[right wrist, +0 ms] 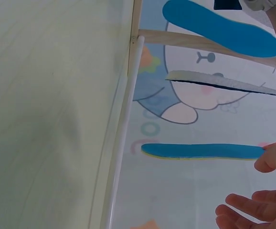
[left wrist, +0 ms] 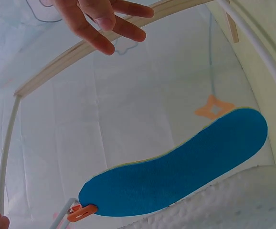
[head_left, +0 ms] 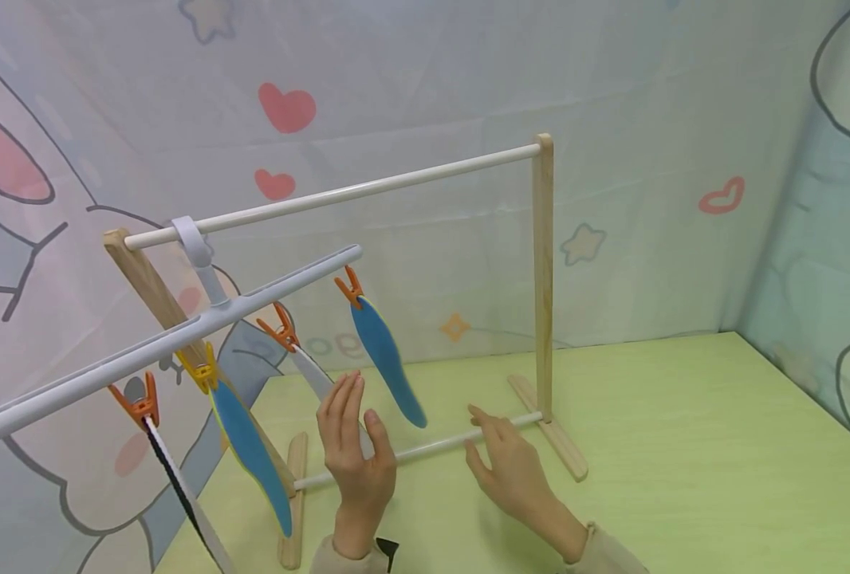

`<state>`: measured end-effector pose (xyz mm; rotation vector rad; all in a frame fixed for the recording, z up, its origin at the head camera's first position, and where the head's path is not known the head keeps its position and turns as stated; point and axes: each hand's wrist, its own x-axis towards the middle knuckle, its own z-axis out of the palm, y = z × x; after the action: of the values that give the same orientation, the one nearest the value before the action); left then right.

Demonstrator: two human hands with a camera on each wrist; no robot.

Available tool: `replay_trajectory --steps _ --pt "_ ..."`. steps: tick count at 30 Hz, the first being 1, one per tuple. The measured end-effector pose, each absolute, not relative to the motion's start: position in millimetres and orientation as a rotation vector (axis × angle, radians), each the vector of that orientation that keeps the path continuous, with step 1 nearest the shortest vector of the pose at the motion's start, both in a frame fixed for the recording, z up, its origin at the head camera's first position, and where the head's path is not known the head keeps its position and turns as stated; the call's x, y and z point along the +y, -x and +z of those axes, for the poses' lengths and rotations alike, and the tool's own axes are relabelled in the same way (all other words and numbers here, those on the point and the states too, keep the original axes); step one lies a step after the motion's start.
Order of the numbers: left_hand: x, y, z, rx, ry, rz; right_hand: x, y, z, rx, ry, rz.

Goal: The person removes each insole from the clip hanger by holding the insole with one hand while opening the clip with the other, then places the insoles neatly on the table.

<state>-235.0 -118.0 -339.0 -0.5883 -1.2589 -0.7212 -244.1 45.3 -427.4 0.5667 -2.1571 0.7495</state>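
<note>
My left hand is raised with fingers extended, in front of a white insole that it partly hides in the head view. To its right hangs a blue insole from an orange clip. My right hand hovers near the rack's lower rail, fingers loosely spread and holding nothing. Another blue insole hangs from a yellow clip. A white insole with a black face hangs edge-on from an orange clip at left. All hang from a grey clip hanger.
The hanger hooks over the top rail of a wooden-legged rack, near its left post. The right post stands on a wooden foot on the light green table. A printed cloth hangs behind.
</note>
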Motion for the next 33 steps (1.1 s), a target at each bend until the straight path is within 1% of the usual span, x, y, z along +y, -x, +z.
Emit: replay_trajectory --steps 19,33 --pt "-127.4 229.2 -332.2 -1.257 0.506 -0.789 36.6 243.9 -436.9 -2.227 -0.576 0.871" --pt "-138.3 236.0 -343.8 -1.360 0.436 -0.849 32.6 242.4 -442.3 -2.225 -0.611 0.871"
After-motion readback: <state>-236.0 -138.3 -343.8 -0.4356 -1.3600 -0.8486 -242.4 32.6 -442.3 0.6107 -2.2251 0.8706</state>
